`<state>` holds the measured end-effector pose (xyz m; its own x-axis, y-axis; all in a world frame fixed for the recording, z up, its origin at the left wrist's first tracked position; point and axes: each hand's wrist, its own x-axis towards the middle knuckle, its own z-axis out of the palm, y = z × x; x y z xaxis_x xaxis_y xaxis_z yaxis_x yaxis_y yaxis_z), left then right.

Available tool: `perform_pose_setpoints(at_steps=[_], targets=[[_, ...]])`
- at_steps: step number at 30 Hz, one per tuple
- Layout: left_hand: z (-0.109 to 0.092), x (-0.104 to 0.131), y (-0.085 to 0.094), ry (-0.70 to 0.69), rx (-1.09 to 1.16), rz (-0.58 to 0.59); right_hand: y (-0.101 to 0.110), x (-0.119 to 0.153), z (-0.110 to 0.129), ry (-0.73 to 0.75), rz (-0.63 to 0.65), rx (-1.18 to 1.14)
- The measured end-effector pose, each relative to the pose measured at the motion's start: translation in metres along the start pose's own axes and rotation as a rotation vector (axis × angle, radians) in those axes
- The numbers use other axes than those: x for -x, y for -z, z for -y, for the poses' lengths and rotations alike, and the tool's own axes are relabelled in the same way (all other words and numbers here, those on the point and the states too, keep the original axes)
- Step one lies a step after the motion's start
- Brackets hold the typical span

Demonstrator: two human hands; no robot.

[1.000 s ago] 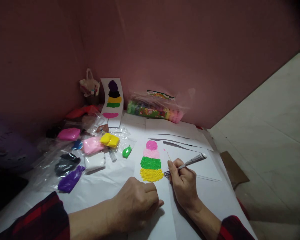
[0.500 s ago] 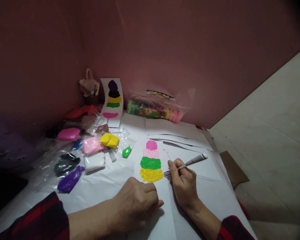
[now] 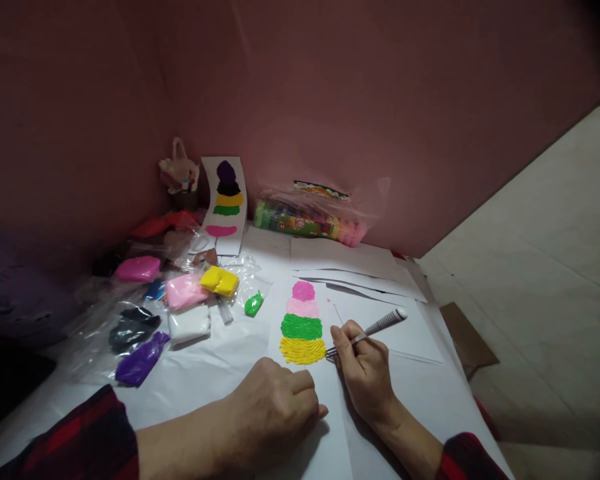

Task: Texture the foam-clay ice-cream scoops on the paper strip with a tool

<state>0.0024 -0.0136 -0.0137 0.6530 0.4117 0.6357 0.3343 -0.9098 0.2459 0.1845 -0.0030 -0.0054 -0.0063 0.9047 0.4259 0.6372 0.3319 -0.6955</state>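
My right hand is closed around a fork with a patterned handle. The fork's tines reach the right edge of a ridged yellow clay layer. Above that layer, on the same white paper strip, are a green clay layer, a light pink one and a bright pink round one. My left hand rests on the lower part of the strip with its fingers curled in. Whatever may be under those fingers is hidden.
Bagged clay lies on the left: purple, white, yellow and other colours. A finished-looking clay card leans at the back, near a bag of clay tubes. White sheets lie behind the strip. A toothpick-like stick lies nearby.
My right hand has shifted slightly left with the fork, bringing the tines up to the yellow clay's edge. My left hand has stayed almost still.
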Motion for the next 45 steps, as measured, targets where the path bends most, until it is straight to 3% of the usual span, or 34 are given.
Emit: perform_pose_setpoints(at_steps=[6, 11, 15, 21, 25, 28, 38, 45], targets=[[-0.0011, 0.0011, -0.0016, -0.072, -0.067, -0.002, -0.0002, -0.0005, -0.0011, -0.024, -0.06, 0.037], [-0.001, 0.001, -0.0021, -0.075, -0.069, -0.003, -0.0007, -0.0002, -0.0006, 0.007, 0.003, 0.015], [-0.002, -0.0001, 0.0005, -0.068, -0.069, 0.017, -0.0011, 0.0012, -0.0019, -0.023, -0.06, 0.021], [-0.0052, -0.0022, 0.0061, -0.097, -0.077, 0.059, -0.0011, 0.0008, -0.0034, -0.008, -0.02, 0.021], [-0.0051, -0.0014, 0.0046, -0.093, -0.087, 0.038, -0.0009, 0.001, -0.0042, -0.017, -0.066, 0.048], [-0.0037, -0.0004, 0.0019, -0.09, -0.088, 0.037, -0.001, 0.0014, -0.0036, 0.01, 0.0, 0.029], [-0.0028, 0.0, -0.0012, -0.08, -0.082, 0.001, -0.0019, 0.0003, -0.0032, -0.014, 0.008, 0.024], [-0.0018, 0.002, -0.0031, -0.07, -0.069, 0.006, -0.001, 0.0003, -0.0043, -0.029, -0.059, 0.012]])
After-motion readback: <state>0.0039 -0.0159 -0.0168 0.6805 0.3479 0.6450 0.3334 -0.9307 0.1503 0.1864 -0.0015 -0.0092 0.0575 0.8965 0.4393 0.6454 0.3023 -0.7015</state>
